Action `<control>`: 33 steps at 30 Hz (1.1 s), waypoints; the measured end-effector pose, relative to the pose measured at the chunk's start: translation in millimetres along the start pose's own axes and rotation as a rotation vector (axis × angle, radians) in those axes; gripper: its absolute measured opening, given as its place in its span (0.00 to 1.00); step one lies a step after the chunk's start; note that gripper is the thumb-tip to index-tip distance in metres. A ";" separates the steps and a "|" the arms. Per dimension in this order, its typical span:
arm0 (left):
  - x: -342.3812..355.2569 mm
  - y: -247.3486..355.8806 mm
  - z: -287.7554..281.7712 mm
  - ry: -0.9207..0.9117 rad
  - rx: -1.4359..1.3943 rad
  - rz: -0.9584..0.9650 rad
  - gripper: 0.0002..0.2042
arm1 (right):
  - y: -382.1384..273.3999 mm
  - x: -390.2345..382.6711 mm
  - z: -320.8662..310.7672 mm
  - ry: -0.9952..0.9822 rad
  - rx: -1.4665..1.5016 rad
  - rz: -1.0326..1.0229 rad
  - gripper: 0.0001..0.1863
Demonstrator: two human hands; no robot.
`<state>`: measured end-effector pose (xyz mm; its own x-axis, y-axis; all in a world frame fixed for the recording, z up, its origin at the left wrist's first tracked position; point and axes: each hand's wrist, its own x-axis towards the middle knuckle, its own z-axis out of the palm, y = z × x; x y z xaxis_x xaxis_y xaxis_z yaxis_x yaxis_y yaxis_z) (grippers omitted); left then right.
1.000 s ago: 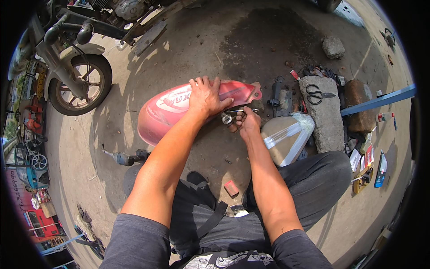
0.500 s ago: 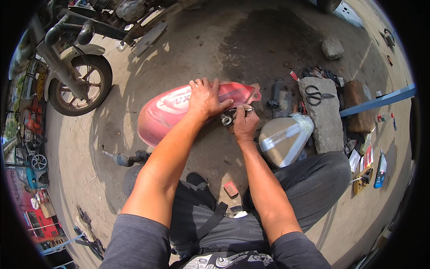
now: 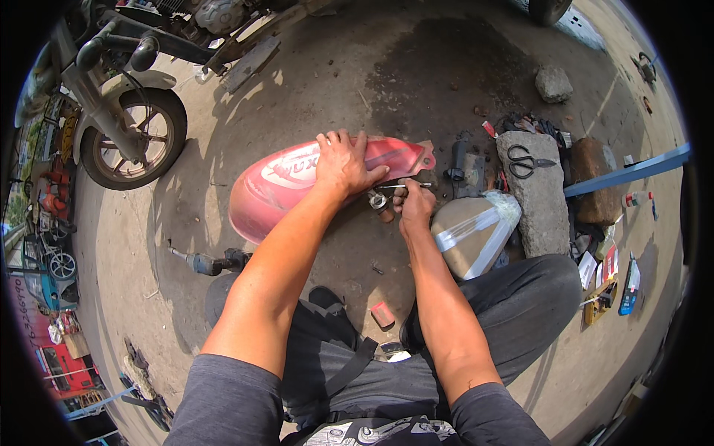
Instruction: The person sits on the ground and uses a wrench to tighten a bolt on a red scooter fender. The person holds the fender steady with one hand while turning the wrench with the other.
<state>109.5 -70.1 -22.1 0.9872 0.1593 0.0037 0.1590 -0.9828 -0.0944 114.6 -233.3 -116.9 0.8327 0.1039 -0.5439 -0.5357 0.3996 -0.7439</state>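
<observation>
A red motorcycle fuel tank with a white patch of lettering lies on its side on the ground in front of me. Across its top rests my left hand, open, fingers spread over the far side and thumb pointing right. My right hand is closed around a thin metal rod-like tool, held level beside the tank's near edge; its exact kind is unclear. Just left of that hand, a round metal fitting shows under the tank's edge.
Black-handled scissors lie on a long stone block to the right. A taped, rounded tan object sits by my right knee. On the ground are a red block and a grey power tool. A motorcycle wheel stands far left.
My right hand has drawn slightly right and down, away from the tank's edge, and more of the thin tool shows. My left hand stays on the tank.
</observation>
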 end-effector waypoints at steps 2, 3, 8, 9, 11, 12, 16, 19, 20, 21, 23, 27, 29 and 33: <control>-0.7 0.1 -1.0 -0.008 0.001 -0.002 0.43 | -3.0 -3.9 3.2 0.002 -0.015 -0.003 0.10; -0.7 0.0 -1.9 -0.020 0.003 -0.007 0.43 | -1.9 -2.9 2.6 -0.011 -0.007 0.010 0.10; 0.5 1.6 -0.5 -0.025 0.005 -0.010 0.43 | 3.2 11.1 -6.9 -0.024 0.103 0.171 0.09; 0.7 2.2 -0.3 -0.024 0.006 -0.007 0.43 | 4.5 13.5 -8.0 -0.024 0.107 0.177 0.09; -0.1 2.0 -0.4 -0.025 0.012 -0.007 0.43 | 4.3 13.3 -7.2 -0.027 0.115 0.191 0.09; -0.4 1.9 -0.6 -0.027 0.017 -0.008 0.43 | 4.3 12.7 -7.3 -0.028 0.087 0.182 0.09; -0.1 0.4 -3.1 -0.048 0.004 -0.010 0.43 | -2.4 3.0 1.7 -0.048 -0.049 0.112 0.09; -1.0 0.1 1.0 -0.004 0.017 -0.004 0.43 | -1.0 1.4 0.2 -0.034 0.013 0.090 0.10; -0.7 0.5 0.9 -0.002 0.016 -0.002 0.43 | -0.5 1.6 -0.7 -0.022 0.063 0.092 0.10; 0.0 1.3 0.8 -0.001 0.015 0.001 0.43 | 0.1 2.9 -0.1 -0.015 0.070 0.080 0.10; 0.0 1.8 1.7 0.002 0.016 0.001 0.43 | -0.5 4.2 2.0 -0.001 0.079 0.058 0.11; -0.6 0.6 2.1 -0.002 0.011 -0.003 0.42 | -3.8 3.9 -0.2 -0.023 0.016 0.079 0.10; -1.0 0.6 0.6 -0.006 0.010 -0.002 0.42 | -4.2 1.9 -1.5 -0.027 0.006 0.099 0.10; -0.6 1.3 0.9 0.011 0.020 0.006 0.42 | -0.5 2.8 0.3 -0.037 0.016 0.084 0.10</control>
<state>109.2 -71.4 -23.2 0.9883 0.1522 0.0137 0.1528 -0.9816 -0.1142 117.3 -233.0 -118.0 0.7895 0.1713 -0.5894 -0.6021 0.4027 -0.6895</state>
